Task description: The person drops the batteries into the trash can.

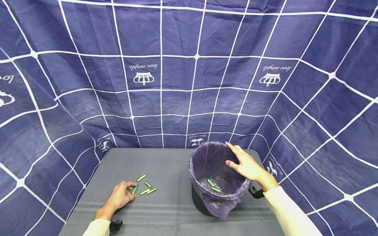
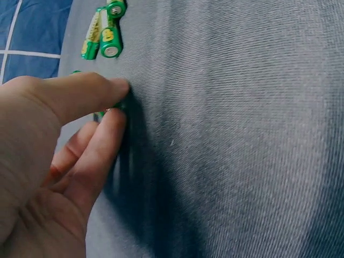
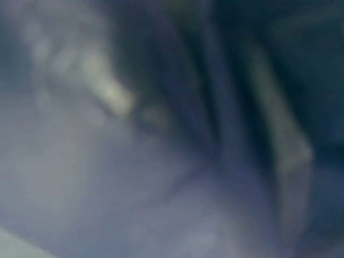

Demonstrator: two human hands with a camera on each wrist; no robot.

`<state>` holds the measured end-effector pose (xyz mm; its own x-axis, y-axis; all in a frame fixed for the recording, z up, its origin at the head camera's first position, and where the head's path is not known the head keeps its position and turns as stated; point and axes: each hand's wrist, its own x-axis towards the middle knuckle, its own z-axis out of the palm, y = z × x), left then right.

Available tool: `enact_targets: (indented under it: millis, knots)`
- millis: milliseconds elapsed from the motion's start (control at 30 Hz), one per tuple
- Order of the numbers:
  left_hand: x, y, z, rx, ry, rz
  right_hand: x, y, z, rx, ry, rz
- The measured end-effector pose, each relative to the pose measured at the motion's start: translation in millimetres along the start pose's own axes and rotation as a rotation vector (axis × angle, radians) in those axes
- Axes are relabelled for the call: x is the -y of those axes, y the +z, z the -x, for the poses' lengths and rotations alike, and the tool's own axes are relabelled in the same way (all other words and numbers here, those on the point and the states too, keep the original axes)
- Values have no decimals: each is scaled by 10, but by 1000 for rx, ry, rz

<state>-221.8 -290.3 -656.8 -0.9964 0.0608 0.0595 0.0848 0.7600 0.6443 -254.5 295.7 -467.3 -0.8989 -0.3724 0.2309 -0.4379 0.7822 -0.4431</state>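
At the left of the head view my left hand (image 1: 120, 195) pinches a green and yellow battery (image 1: 135, 189) at the tabletop. In the left wrist view, thumb and fingers (image 2: 107, 129) come close together and mostly hide that battery. Just right of this hand lie several similar batteries (image 1: 152, 190), two of them seen side by side in the left wrist view. My right hand (image 1: 246, 165) reaches over the right rim of a dark bin (image 1: 200, 200) with its fingers extended and nothing held. Batteries (image 1: 216, 189) rest inside on the purple bag (image 1: 218, 205) lining the bin.
A grey cloth covers the table (image 1: 168, 167). Blue fabric (image 1: 177, 75) with white lines hangs behind and at both sides. The right wrist view is blurred, mostly purple film. Black straps (image 1: 256, 192) circle both wrists.
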Motion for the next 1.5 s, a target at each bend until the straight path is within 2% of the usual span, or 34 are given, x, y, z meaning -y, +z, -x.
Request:
enact_targets:
  millis: [167,300,767,1000,1100,1500]
  knots:
    - [5,-37,21,42,-17,29,11,-5,-3,1,3,0]
    - [7,-48,34,51,-14,33,17,-8,-4,0,3,-6]
    - [19,-9,83,14,0,19,-15,15,-5,1,-2,2]
    - [-28,-9,76,-13,0,34,-25,6,-4,5,7,2]
    - [-81,-36,65,-48,38,31,-20,1,-1,7,6,0]
    - [-461,-121,-47,-256,312,15,-21,2,-6,3,-3,1]
